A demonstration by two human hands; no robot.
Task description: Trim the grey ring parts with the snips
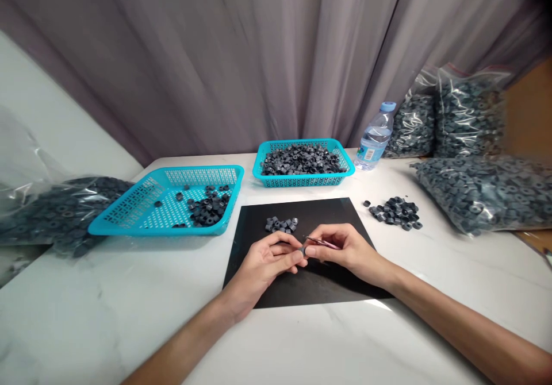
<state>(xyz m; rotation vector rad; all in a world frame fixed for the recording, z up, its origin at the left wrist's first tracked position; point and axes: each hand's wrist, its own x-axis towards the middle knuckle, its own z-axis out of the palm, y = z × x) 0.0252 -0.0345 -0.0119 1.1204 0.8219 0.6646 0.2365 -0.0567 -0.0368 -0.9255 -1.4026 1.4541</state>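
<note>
Over a black mat point(276, 287), my left hand point(278, 255) pinches a small dark grey ring-like part point(303, 251) between thumb and fingers. My right hand point(334, 247) is closed on a thin pinkish metal tool point(323, 242), perhaps tweezers, whose tip points left, close to that part. The right fingertips also touch or nearly touch the part. Just beyond my hands, a small group of similar grey parts point(281, 224) lies on the mat. My fingers mostly cover the held part.
A blue basket point(235, 201) with scattered grey parts stands left; another blue basket point(302, 182), fuller, is at the back. A loose pile of parts point(397, 212) lies right of the mat. Around are a water bottle point(375, 138) and plastic bags of parts point(491, 195), including a left bag point(73, 207).
</note>
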